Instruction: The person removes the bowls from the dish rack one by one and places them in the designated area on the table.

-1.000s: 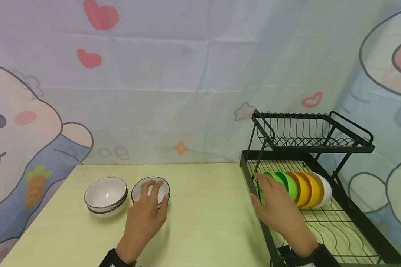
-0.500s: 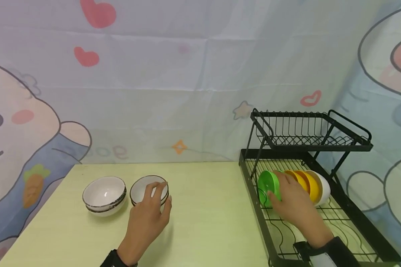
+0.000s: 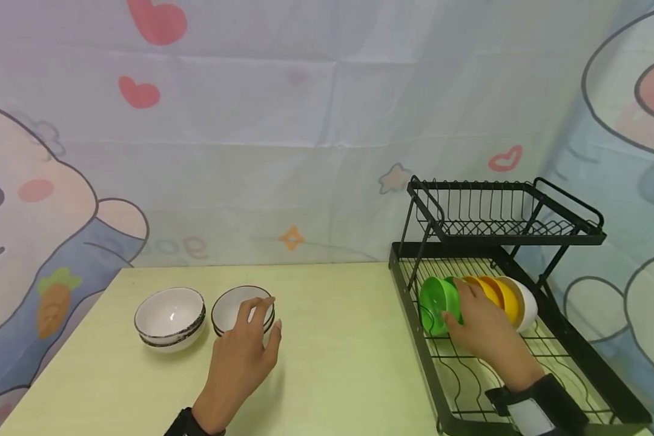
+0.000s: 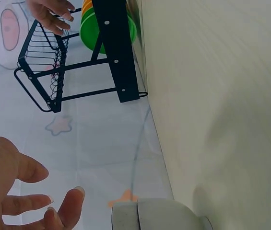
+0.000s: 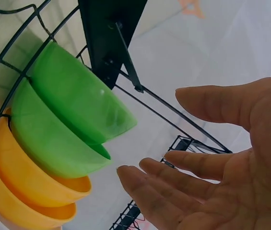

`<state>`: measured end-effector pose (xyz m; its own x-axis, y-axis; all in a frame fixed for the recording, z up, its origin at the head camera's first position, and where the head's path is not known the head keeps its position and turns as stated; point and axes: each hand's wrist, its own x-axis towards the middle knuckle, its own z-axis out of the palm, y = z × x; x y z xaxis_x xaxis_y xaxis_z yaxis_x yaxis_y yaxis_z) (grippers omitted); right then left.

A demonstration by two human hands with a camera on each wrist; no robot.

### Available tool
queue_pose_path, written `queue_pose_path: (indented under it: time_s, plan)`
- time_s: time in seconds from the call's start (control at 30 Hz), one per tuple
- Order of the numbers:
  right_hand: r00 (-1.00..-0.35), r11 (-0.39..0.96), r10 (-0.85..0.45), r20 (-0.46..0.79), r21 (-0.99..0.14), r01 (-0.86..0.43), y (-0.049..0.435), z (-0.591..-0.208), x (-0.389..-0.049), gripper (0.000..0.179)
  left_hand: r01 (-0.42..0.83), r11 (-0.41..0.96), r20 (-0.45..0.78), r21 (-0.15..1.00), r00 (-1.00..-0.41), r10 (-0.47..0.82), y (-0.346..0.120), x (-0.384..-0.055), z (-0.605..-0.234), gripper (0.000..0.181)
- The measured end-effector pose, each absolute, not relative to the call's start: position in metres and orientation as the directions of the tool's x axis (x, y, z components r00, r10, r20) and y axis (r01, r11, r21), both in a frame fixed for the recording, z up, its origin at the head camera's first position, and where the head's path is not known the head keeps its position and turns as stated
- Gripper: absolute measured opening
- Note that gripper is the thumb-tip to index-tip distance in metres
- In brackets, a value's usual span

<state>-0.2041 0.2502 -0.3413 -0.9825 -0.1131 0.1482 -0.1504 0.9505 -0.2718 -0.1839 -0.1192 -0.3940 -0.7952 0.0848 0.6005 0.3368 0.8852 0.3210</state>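
My left hand (image 3: 240, 366) hovers at the near side of a pair of stacked white bowls with dark rims (image 3: 237, 307). In the left wrist view its fingers are loosely bent, with nothing between them and a gap to the white bowl (image 4: 161, 215). Over the dish rack (image 3: 414, 351), my right hand (image 3: 487, 333) hangs before a row of bowls standing on edge. The right wrist view shows its fingers fairly straight, apart from the green bowls (image 5: 80, 91) and yellow bowls (image 5: 37, 167). A white bowl (image 3: 527, 306) ends the row, partly hidden.
Another stack of white bowls (image 3: 171, 315) stands on the pale table (image 3: 338, 351) at the left. The black rack has a raised upper tier (image 3: 507, 230) behind the row. A printed cloth (image 3: 283, 121) hangs at the table's back edge.
My right hand has moved right along the row, uncovering the leftmost green bowl. My left hand has hardly moved and its thumb stands a little farther out. The bowls look unmoved.
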Motion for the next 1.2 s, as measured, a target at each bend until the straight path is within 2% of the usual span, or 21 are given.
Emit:
queue_pose_path:
  time_s: [0.33,0.53,0.97,1.2]
  plan:
    - [-0.978,0.945,-0.149,0.149,-0.27,-0.185,0.247,-0.34,-0.215,0.071,0.342,0.888,0.61,0.306,-0.787,0.092,-0.122,-0.186,-0.389,0.039]
    - [-0.983,0.945,-0.17,0.069,-0.271,-0.182,0.244,-0.343,-0.227,0.072,0.332,0.891,0.603,0.309,-0.793,0.086,-0.122,-0.184,-0.39,0.037]
    - [-0.971,0.957,-0.226,0.076,-0.169,-0.236,0.244,-0.351,-0.241,0.064,0.337,0.886,0.591,0.319,-0.801,0.092,-0.118,-0.183,-0.394,0.038]
    - [-0.976,0.959,-0.214,0.045,-0.183,-0.219,0.243,-0.356,-0.249,0.065,0.34,0.89,0.595,0.303,-0.797,0.101,-0.114,-0.184,-0.398,0.035]
